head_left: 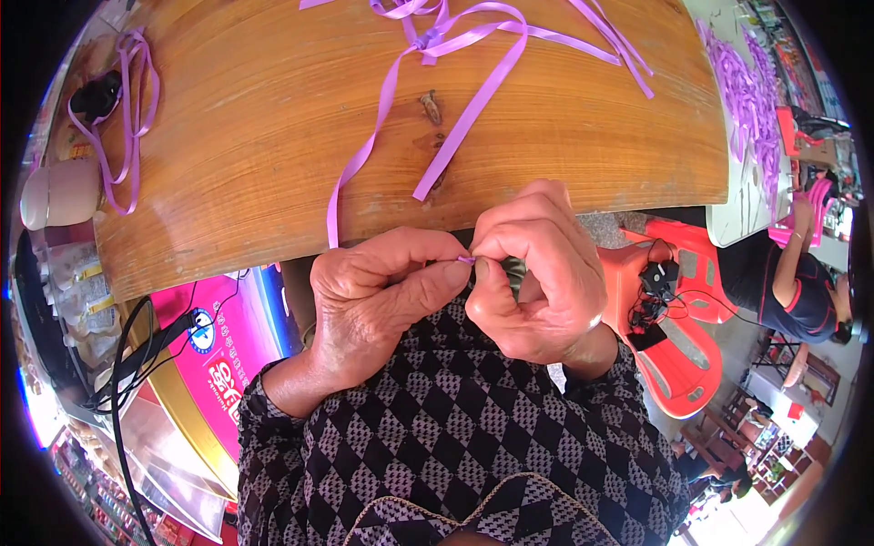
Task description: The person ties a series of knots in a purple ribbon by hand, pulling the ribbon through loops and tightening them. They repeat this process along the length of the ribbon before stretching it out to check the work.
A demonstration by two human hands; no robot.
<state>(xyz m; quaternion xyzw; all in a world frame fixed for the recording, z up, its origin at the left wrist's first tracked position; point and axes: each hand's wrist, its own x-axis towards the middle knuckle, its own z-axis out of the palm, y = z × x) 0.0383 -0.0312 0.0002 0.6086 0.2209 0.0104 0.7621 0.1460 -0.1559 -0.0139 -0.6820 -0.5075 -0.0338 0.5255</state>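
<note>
Just in front of the table's near edge, my left hand (pixel 369 305) and my right hand (pixel 546 282) meet fingertip to fingertip. Both are closed in a pinch on a small bit of purple ribbon (pixel 466 260) that shows between them. The rest of that bit is hidden by the fingers. A long purple ribbon (pixel 378 127) runs down the table and goes out of sight behind my left hand; whether it joins the pinched bit I cannot tell. Beyond my hands, another ribbon end (pixel 473 123) lies slantwise on the wood, leading up to a small gathered knot (pixel 426 40).
The wooden table (pixel 264 127) carries more ribbon loops (pixel 137 109) by a black object (pixel 96 96) at left. A pale table (pixel 742 196) at right bears a ribbon heap (pixel 742 82). Below it stands a red plastic stool (pixel 678 369) with black cables. Another person (pixel 792 282) is at far right.
</note>
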